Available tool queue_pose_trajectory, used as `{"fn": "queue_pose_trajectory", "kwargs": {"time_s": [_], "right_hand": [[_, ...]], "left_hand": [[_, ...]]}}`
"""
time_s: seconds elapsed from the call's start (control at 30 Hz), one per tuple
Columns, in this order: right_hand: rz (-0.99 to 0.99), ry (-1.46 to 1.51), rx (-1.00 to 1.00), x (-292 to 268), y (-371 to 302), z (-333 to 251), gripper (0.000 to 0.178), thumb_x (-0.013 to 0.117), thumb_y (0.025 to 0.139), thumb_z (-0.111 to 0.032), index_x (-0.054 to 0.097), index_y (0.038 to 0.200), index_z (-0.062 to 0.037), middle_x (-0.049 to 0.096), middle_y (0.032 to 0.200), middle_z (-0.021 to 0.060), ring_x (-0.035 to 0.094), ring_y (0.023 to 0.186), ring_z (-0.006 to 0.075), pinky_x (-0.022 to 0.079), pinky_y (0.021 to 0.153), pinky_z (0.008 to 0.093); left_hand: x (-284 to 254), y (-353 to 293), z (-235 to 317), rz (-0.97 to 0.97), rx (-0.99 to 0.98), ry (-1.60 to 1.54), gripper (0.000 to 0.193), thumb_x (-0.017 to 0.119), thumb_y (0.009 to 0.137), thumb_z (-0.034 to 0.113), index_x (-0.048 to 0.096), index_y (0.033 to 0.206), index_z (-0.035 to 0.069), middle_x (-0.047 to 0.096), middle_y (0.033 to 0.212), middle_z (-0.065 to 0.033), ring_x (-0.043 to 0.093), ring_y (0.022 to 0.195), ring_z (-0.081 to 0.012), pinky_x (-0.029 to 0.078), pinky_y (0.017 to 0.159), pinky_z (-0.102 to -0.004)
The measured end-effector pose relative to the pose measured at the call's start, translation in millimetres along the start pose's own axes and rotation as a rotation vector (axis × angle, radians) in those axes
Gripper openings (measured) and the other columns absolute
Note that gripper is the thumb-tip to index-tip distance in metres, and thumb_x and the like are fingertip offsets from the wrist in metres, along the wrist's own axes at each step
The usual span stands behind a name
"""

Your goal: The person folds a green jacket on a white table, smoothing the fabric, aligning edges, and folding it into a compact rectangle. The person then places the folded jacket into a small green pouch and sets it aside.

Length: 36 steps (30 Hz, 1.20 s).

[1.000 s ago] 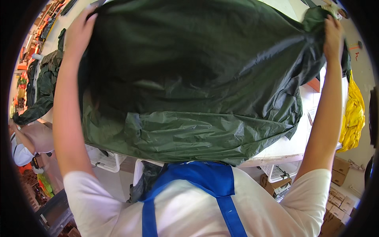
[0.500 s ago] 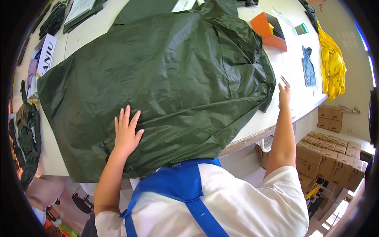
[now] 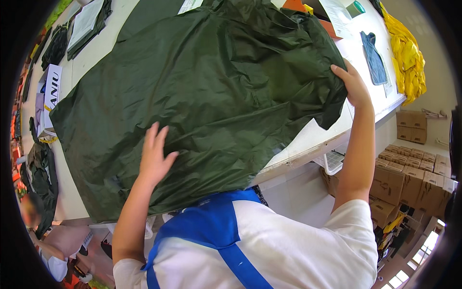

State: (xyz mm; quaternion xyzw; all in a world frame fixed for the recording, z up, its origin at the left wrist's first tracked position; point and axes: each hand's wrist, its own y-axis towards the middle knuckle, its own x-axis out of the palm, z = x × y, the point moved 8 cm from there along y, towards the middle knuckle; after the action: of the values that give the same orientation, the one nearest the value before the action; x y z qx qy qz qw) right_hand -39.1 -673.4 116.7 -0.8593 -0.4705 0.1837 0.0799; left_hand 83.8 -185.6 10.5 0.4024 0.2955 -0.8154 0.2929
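A large, shiny dark green garment [image 3: 192,91] of thin fabric is spread over the white table, creased most at its right side. My left hand [image 3: 156,156] is over its lower left part, fingers stretched and thumb apart, holding nothing; whether the palm touches the cloth I cannot tell. At the garment's right edge my right hand [image 3: 356,85] pinches the cloth, with the thumb on top and the fingers mostly hidden.
An orange box [image 3: 332,30] stands behind the garment's right side. Beyond my right hand lie a blue cloth piece [image 3: 374,60], a tape roll [image 3: 356,8] and yellow fabric [image 3: 406,53]. A white box [image 3: 52,89] sits at the left. Cardboard cartons [image 3: 390,185] are stacked below, right.
My right hand has moved up from the bare tabletop, where a small metal tool lay at its fingertips, and taken hold of the garment's edge. The garment's right side has shifted.
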Motion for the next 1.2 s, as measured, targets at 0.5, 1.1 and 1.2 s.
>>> {"fn": "queue_pose_trajectory", "kwargs": {"time_s": [0.5, 1.1, 1.2], "right_hand": [[-0.129, -0.556, -0.476, 209.9, -123.5, 51.6, 0.045, 0.066, 0.083, -0.015, 0.051, 0.123, -0.0033, 0.056, 0.119, 0.0189, 0.054, 0.108, 0.0355, 0.045, 0.089, 0.0409], [-0.206, -0.402, -0.617, 277.0, -133.2, 55.3, 0.050, 0.072, 0.074, -0.007, 0.058, 0.122, -0.0091, 0.050, 0.129, 0.0142, 0.047, 0.120, 0.0320, 0.040, 0.099, 0.0404], [0.023, -0.493, -0.439, 201.6, -89.4, 95.2, 0.050, 0.069, 0.080, -0.006, 0.052, 0.127, -0.0094, 0.053, 0.126, 0.0081, 0.051, 0.114, 0.0233, 0.043, 0.092, 0.0360]], "left_hand": [[-46.3, -50.7, -77.2, 0.349, -0.486, -1.401, 0.053, 0.056, 0.078, 0.001, 0.043, 0.129, 0.005, 0.059, 0.109, -0.0109, 0.061, 0.093, -0.0226, 0.053, 0.082, -0.0377], [-26.7, -90.3, -17.8, 0.515, -0.178, -0.446, 0.050, 0.070, 0.076, 0.009, 0.053, 0.123, 0.006, 0.053, 0.114, -0.0092, 0.051, 0.094, -0.0159, 0.044, 0.079, -0.0288], [-4.4, -74.8, 12.8, 0.484, -0.150, -0.284, 0.050, 0.079, 0.069, 0.015, 0.057, 0.113, 0.005, 0.057, 0.104, -0.0095, 0.054, 0.094, -0.0226, 0.045, 0.077, -0.0307]]}}
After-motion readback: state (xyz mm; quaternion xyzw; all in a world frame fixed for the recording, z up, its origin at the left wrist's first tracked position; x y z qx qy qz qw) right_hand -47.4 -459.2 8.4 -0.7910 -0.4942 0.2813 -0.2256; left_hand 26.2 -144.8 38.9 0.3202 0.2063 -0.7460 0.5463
